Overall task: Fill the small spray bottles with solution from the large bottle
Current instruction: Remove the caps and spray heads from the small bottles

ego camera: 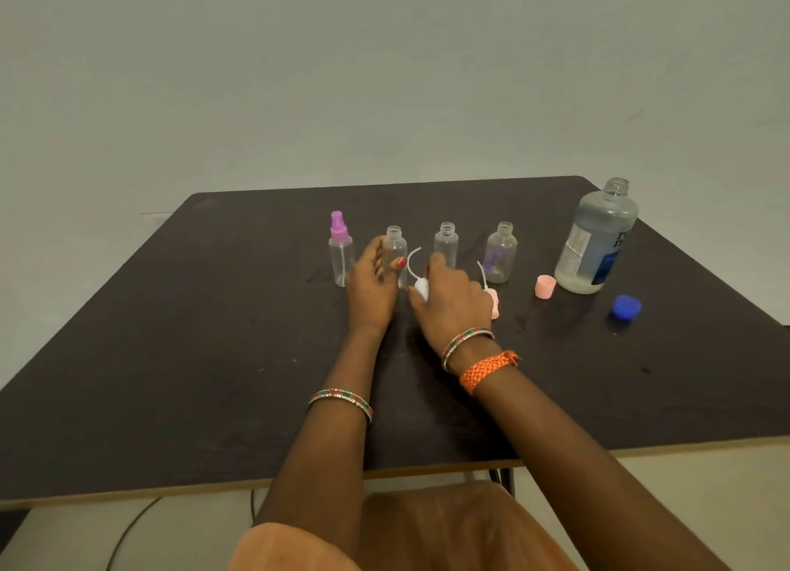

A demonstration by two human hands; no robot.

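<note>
Several small clear spray bottles stand in a row on the dark table (213,357). The leftmost bottle (341,252) wears a purple spray top. My left hand (372,286) grips the second bottle (395,245), which is uncapped. My right hand (449,301) holds a white spray top (421,289) whose curved tube rises beside that bottle. The third bottle (446,243) and fourth bottle (501,252) stand uncapped. The large bottle (596,239) stands uncapped at the right, holding clear liquid.
A pink spray top (493,301) with its tube lies by my right hand. A pink cap (545,286) and a blue cap (625,308) lie near the large bottle. A plain wall stands behind the table. A cable runs on the floor below.
</note>
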